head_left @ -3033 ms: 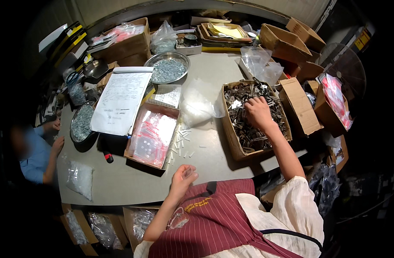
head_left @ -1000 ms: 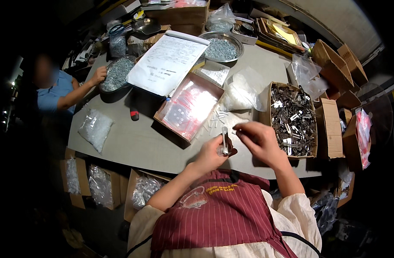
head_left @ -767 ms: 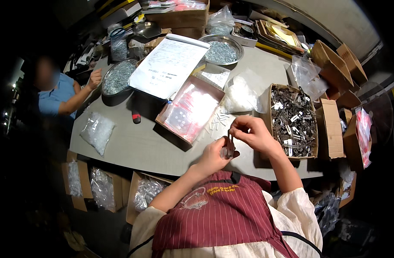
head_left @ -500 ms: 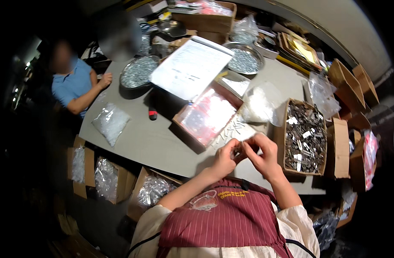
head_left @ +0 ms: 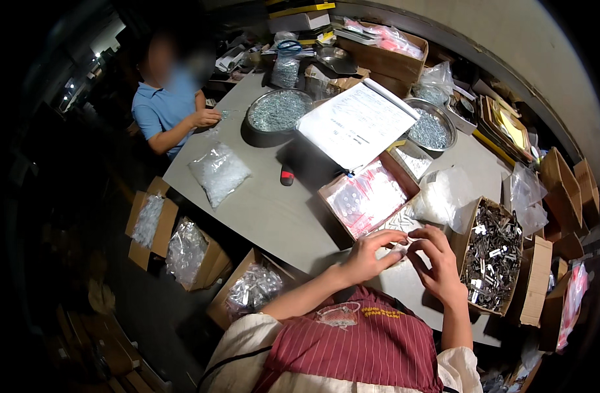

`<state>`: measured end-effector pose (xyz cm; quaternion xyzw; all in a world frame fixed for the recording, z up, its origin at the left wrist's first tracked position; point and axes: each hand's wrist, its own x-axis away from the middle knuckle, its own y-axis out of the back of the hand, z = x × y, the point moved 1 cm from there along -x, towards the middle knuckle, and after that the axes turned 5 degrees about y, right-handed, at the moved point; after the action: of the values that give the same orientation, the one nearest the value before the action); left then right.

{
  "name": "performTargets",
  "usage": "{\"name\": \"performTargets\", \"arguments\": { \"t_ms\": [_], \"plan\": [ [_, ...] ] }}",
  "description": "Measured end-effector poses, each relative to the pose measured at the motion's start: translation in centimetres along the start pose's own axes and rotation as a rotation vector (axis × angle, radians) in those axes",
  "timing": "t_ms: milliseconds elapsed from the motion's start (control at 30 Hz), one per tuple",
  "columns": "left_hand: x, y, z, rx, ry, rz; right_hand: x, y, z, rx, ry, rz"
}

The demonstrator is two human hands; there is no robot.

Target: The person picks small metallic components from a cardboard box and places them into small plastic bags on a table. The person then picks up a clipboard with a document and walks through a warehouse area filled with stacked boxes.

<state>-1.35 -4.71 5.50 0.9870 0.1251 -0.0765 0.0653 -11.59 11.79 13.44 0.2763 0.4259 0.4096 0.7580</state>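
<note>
Left hand (head_left: 366, 257) first: on my feed its thumb and fingers pinch a small pale piece (head_left: 400, 249), which sits between the two hands over the table (head_left: 260, 209), just beyond the maroon striped apron (head_left: 355, 340). I see the right hand (head_left: 437, 265) bent close around the same piece, fingertips curled toward it, but I cannot tell whether they grip it. Just right of that hand stands a cardboard box (head_left: 464, 259) full of dark metal clips (head_left: 493, 255). Beyond the fingers I make out loose white tubes (head_left: 396, 221), a clear bag of white pieces (head_left: 436, 200) and a shallow box (head_left: 339, 224) of red-edged plastic bags (head_left: 368, 200). Across the table's far left corner, a co-worker in a blue shirt (head_left: 169, 108) handles something too small to make out.
</note>
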Motion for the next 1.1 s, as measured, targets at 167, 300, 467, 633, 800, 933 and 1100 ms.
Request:
{"name": "performTargets", "arguments": {
  "t_ms": [167,300,467,633,800,933,1100],
  "plan": [
    [0.3,1.1,-1.2,0.068,0.051,-0.185,0.3,-0.8,0.3,-0.009,-0.066,-0.060],
    [0.8,1.1,-1.9,-0.066,0.029,-0.143,0.5,-1.5,0.5,-0.021,-0.040,-0.118],
    [1.1,0.8,-2.0,-0.254,-0.145,-0.238,0.7,-2.4,1.1,-0.256,-0.235,-0.130],
    [1.7,0.6,-1.3,-0.272,-0.189,-0.227,0.2,-2.5,0.9,-0.120,-0.041,-0.045],
    [1.8,1.2,-2.7,-0.268,-0.218,-0.240,0.2,-2.5,1.2,-0.094,-0.012,-0.022],
    [2.0,2.9,-1.7,-0.034,-0.051,-0.268,-0.3,-1.6,0.7,-0.185,-0.019,-0.034],
    [1.5,3.9,-1.5,0.521,0.293,-0.103,-0.7,-2.1,-0.3,-0.544,-0.248,-0.014]
  ]
}}
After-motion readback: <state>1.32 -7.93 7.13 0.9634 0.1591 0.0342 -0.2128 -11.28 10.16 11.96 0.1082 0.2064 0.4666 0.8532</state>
